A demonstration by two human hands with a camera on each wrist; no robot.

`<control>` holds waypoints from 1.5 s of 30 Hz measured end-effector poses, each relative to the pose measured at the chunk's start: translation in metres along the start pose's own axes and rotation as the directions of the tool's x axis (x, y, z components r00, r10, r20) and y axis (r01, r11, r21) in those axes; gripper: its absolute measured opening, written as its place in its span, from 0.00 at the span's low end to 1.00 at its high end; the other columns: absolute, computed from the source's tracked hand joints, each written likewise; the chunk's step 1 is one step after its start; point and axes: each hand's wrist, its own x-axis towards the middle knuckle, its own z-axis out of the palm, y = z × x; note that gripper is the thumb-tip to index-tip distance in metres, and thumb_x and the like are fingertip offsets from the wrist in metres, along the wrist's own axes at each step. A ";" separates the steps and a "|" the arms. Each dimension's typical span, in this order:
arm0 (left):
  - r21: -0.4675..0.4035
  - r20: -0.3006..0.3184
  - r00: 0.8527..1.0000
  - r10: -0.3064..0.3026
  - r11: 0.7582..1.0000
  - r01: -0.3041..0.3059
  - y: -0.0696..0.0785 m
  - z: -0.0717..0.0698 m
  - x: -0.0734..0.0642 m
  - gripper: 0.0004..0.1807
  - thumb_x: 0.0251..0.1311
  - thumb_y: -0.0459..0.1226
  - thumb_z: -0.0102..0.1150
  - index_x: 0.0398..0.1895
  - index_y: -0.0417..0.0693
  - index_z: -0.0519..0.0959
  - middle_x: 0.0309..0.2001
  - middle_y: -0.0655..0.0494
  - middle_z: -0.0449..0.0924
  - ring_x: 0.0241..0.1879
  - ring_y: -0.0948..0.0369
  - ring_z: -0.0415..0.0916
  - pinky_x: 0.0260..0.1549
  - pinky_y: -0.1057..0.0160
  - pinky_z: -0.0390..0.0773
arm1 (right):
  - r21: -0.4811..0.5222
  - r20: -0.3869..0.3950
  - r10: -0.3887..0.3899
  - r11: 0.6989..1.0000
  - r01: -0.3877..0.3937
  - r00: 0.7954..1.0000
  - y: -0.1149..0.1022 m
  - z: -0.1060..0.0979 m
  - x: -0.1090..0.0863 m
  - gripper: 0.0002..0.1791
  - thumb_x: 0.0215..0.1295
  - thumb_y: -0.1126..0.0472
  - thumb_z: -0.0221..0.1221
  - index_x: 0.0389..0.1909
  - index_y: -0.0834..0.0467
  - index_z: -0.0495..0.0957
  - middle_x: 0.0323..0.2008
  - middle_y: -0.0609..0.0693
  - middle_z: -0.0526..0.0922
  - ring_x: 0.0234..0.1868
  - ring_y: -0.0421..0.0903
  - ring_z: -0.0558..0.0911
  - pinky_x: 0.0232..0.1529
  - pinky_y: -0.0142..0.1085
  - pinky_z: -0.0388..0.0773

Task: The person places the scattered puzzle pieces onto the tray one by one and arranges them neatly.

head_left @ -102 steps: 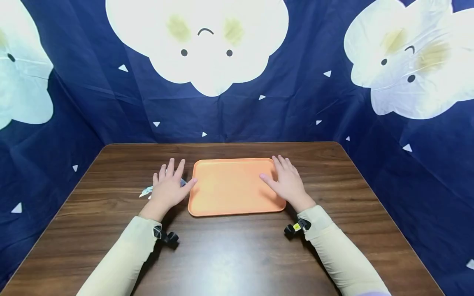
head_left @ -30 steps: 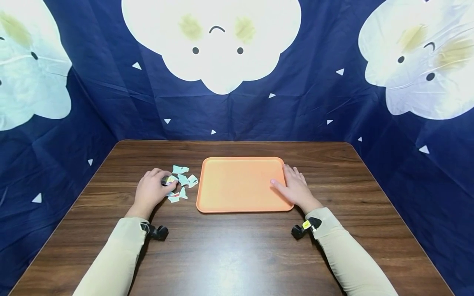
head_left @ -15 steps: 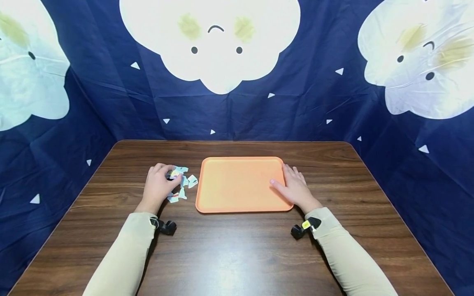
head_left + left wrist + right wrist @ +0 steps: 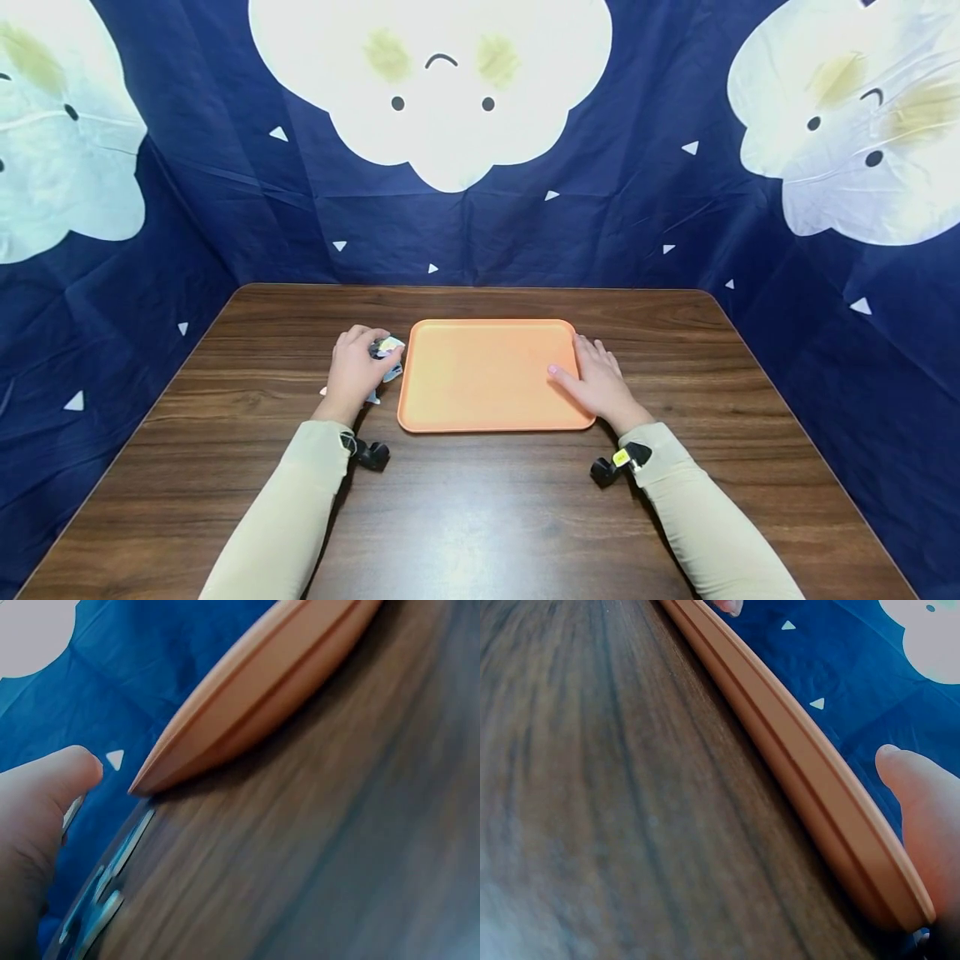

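My left hand pinches a small, flat, irregular piece with a yellow, white and dark print, close to the left rim of an orange tray. Under and beside that hand lie several light-blue printed pieces, partly covered by it. In the left wrist view the thumb shows large, with the edge of the held piece behind it. Fingers extended, my right hand rests along the tray's right rim. Its thumb reaches over that side in the right wrist view.
The tray lies flat on a brown wood-grain table. A dark-blue curtain with white clouds and small triangles surrounds the table's back and sides. A small black camera is strapped to each wrist.
My left hand, spread over the pieces at first, took up the printed piece and has carried it right, toward the tray. My right hand stays at the tray's right rim.
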 end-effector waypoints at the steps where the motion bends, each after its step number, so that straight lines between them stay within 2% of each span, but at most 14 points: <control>1: -0.004 0.000 1.000 0.000 1.000 0.000 0.003 0.002 0.001 0.23 0.58 0.48 0.70 0.49 0.41 0.83 0.48 0.43 0.77 0.50 0.43 0.70 0.55 0.41 0.65 | 0.000 -0.002 -0.001 1.000 0.001 1.000 0.000 0.000 0.000 0.53 0.70 0.31 0.49 0.79 0.65 0.47 0.78 0.64 0.54 0.78 0.67 0.48 0.74 0.63 0.42; 6: -0.045 -0.013 1.000 0.017 0.999 -0.018 0.014 0.009 0.003 0.22 0.56 0.49 0.71 0.47 0.42 0.84 0.45 0.45 0.77 0.49 0.43 0.71 0.55 0.42 0.64 | -0.001 -0.002 -0.001 1.000 0.001 1.000 0.001 0.001 0.000 0.53 0.70 0.31 0.49 0.79 0.65 0.47 0.78 0.64 0.54 0.78 0.67 0.48 0.74 0.62 0.42; 11: -0.055 -0.026 0.999 0.041 0.998 -0.043 0.026 0.013 0.005 0.21 0.55 0.49 0.72 0.46 0.44 0.85 0.45 0.46 0.79 0.46 0.45 0.71 0.50 0.44 0.67 | 0.003 0.006 0.007 1.000 -0.007 1.000 0.000 0.002 0.000 0.54 0.69 0.30 0.49 0.79 0.65 0.46 0.78 0.63 0.54 0.78 0.67 0.47 0.74 0.62 0.41; 17: -0.065 0.011 0.999 0.050 0.997 -0.049 0.043 0.020 0.009 0.23 0.57 0.50 0.71 0.49 0.44 0.85 0.47 0.47 0.78 0.47 0.46 0.70 0.50 0.44 0.65 | 0.000 0.010 0.015 1.000 -0.015 1.000 0.001 0.003 0.000 0.54 0.69 0.30 0.49 0.79 0.65 0.46 0.78 0.63 0.53 0.78 0.67 0.47 0.75 0.62 0.41; 22: -0.052 0.012 0.997 0.076 0.996 -0.075 0.053 0.029 0.013 0.23 0.56 0.50 0.71 0.48 0.44 0.85 0.46 0.48 0.79 0.47 0.46 0.71 0.47 0.46 0.65 | 0.005 0.006 0.013 1.000 -0.013 1.000 0.001 0.003 0.000 0.54 0.69 0.30 0.49 0.79 0.65 0.46 0.78 0.63 0.53 0.78 0.67 0.47 0.74 0.62 0.41; 29: -0.023 0.027 0.996 0.081 0.996 -0.081 0.069 0.036 0.018 0.23 0.55 0.51 0.70 0.47 0.44 0.85 0.47 0.48 0.80 0.48 0.45 0.73 0.49 0.46 0.67 | -0.002 -0.001 0.002 1.000 -0.002 1.000 0.000 0.000 0.000 0.53 0.70 0.31 0.49 0.79 0.66 0.47 0.77 0.65 0.53 0.78 0.68 0.47 0.74 0.62 0.42; 37: 0.036 0.118 0.992 0.042 0.998 -0.046 0.082 0.046 0.023 0.23 0.58 0.53 0.68 0.50 0.48 0.85 0.51 0.48 0.80 0.50 0.45 0.72 0.52 0.45 0.67 | -0.008 -0.008 -0.003 1.000 0.003 1.000 0.001 -0.003 0.000 0.52 0.70 0.32 0.50 0.79 0.66 0.48 0.77 0.66 0.54 0.78 0.68 0.47 0.75 0.62 0.42; 45: 0.093 0.177 0.984 0.034 0.994 -0.051 0.085 0.054 0.018 0.21 0.56 0.53 0.69 0.44 0.49 0.86 0.51 0.47 0.82 0.57 0.46 0.73 0.51 0.43 0.68 | -0.010 -0.004 -0.004 1.000 0.004 1.000 0.003 0.001 0.001 0.53 0.70 0.31 0.49 0.79 0.66 0.48 0.78 0.65 0.53 0.78 0.68 0.48 0.74 0.62 0.42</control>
